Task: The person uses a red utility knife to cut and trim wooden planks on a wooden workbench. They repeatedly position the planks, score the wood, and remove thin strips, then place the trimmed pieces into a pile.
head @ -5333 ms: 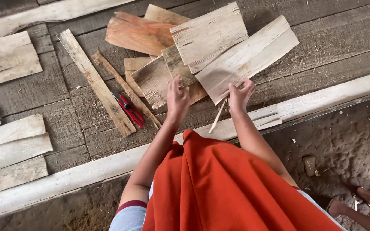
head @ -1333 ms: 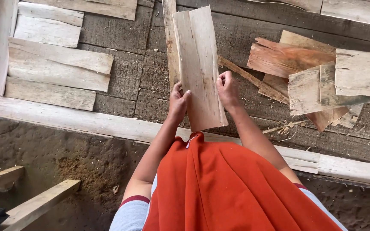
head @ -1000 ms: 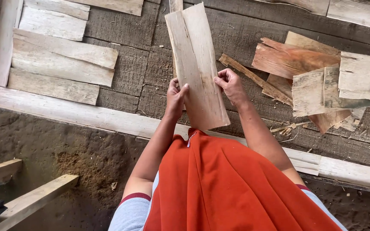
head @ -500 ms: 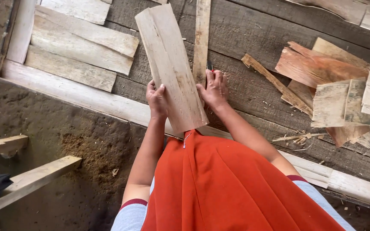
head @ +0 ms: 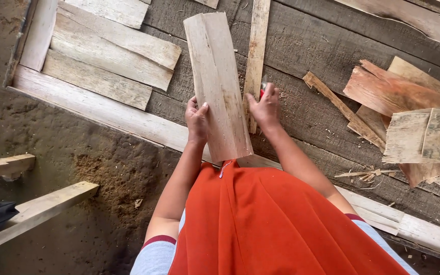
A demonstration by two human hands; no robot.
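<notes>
Both arms are bare from just below the shoulder down to the left hand (head: pixel 197 119) and right hand (head: pixel 266 106) — short grey sleeves with a dark red band at the hem, under a pleated orange-red garment

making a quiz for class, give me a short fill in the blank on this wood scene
1. The left hand and right hand hold one pale ____ between them.
2. The apron over the person's lap is ____ in colour.
3. The heap of scraps lies on the person's ____ side.
4. The stacked slats lie on the person's ____ side.

Missing words: plank; orange; right; left
</notes>
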